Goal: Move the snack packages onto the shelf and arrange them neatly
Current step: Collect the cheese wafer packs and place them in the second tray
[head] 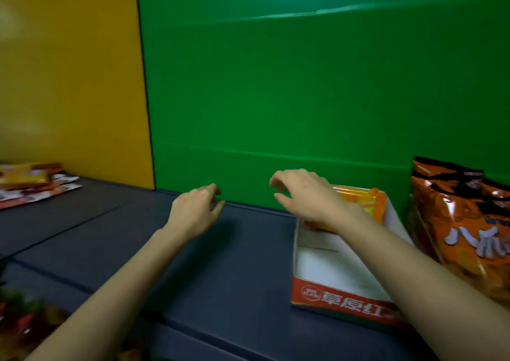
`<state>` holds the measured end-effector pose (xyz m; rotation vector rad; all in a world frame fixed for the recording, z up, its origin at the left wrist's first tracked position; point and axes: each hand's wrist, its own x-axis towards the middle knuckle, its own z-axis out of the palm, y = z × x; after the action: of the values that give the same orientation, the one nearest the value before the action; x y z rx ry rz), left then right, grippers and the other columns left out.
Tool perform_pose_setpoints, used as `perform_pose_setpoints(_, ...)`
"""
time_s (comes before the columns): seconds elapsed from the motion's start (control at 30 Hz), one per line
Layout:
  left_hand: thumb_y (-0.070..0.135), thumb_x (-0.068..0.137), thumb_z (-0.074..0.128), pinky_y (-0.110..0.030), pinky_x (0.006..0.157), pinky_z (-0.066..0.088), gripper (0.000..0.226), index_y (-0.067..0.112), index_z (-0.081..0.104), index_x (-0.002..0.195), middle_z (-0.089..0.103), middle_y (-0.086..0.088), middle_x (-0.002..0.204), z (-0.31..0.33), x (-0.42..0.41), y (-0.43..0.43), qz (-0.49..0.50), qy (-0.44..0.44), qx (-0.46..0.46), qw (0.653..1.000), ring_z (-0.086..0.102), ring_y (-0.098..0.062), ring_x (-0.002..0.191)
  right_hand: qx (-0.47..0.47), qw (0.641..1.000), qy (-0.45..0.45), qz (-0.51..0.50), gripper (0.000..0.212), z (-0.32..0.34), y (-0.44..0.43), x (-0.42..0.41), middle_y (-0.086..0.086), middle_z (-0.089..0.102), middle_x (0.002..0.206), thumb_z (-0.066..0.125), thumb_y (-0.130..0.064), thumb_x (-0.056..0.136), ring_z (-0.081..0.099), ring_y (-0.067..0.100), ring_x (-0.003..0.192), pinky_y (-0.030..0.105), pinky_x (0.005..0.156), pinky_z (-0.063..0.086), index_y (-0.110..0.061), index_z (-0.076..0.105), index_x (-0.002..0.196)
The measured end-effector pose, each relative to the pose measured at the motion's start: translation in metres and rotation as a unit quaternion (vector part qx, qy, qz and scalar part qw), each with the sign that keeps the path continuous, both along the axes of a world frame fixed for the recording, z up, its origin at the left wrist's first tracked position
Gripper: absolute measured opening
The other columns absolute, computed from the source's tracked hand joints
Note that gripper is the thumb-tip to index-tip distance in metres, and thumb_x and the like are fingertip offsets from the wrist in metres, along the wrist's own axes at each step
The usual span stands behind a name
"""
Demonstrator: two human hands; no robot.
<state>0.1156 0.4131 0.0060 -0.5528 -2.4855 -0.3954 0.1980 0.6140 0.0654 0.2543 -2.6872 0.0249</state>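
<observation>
Dark shelf surface (234, 264) bare across the middle, open room there up to the green back wall (303, 85). Right side blocked by open red-and-white carton (339, 302), orange packet (369, 203) at its far end, big orange snack bag (466, 222) just beside it. Far left: flat packages (30, 184) against yellow wall (69, 85)

Empty hands (242, 203) over shelf (220, 264)
</observation>
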Motion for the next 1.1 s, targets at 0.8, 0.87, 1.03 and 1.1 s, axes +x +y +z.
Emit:
perform_pose_setpoints(0.8, 0.043, 0.093, 0.045, -0.034, 0.07, 0.05, 0.029, 0.018, 0.06, 0.098, 0.068, -0.002, 0.099, -0.022, 0.024, -0.467, 0.258, -0.081, -0.035, 0.962, 0.063, -0.024, 0.091, -0.148, 0.963, -0.108, 0.196, 0.023, -0.055, -0.437, -0.128, -0.005, 0.065, 0.111, 0.054, -0.033, 0.089, 0.058, 0.02, 0.106, 0.033, 0.085, 0.045, -0.028, 0.062, 0.11)
perform_pose_setpoints(0.87, 0.044, 0.092, 0.046, -0.036, 0.072, 0.052, 0.029, 0.019, 0.06, 0.097, 0.068, -0.001, 0.098, -0.024, 0.019, -0.492, 0.266, -0.085, -0.023, 0.96, 0.064, -0.023, 0.09, -0.148, 0.963, -0.112, 0.196, 0.023, -0.057, -0.462, -0.14, -0.005, 0.065, 0.11, 0.054, -0.033, 0.089, 0.058, 0.021, 0.106, 0.032, 0.083, 0.044, -0.028, 0.062, 0.11)
perform_pose_setpoints(1.03, 0.043, 0.092, 0.047, -0.035, 0.072, 0.053, 0.024, 0.023, 0.06, 0.096, 0.07, 0.0, 0.091, -0.032, -0.006, -0.539, 0.265, -0.079, 0.016, 0.961, 0.065, -0.02, 0.085, -0.142, 0.965, -0.129, 0.178, 0.021, -0.061, -0.509, -0.182, -0.004, 0.063, 0.11, 0.054, -0.036, 0.088, 0.057, 0.02, 0.106, 0.031, 0.082, 0.042, -0.029, 0.062, 0.107)
perform_pose_setpoints(1.1, 0.042, 0.092, 0.047, -0.035, 0.073, 0.054, 0.023, 0.023, 0.061, 0.096, 0.07, 0.0, 0.088, -0.035, -0.023, -0.555, 0.265, -0.081, 0.029, 0.96, 0.066, -0.02, 0.084, -0.141, 0.967, -0.132, 0.165, 0.023, -0.062, -0.523, -0.201, -0.003, 0.063, 0.113, 0.054, -0.036, 0.088, 0.057, 0.019, 0.106, 0.031, 0.083, 0.044, -0.028, 0.062, 0.108)
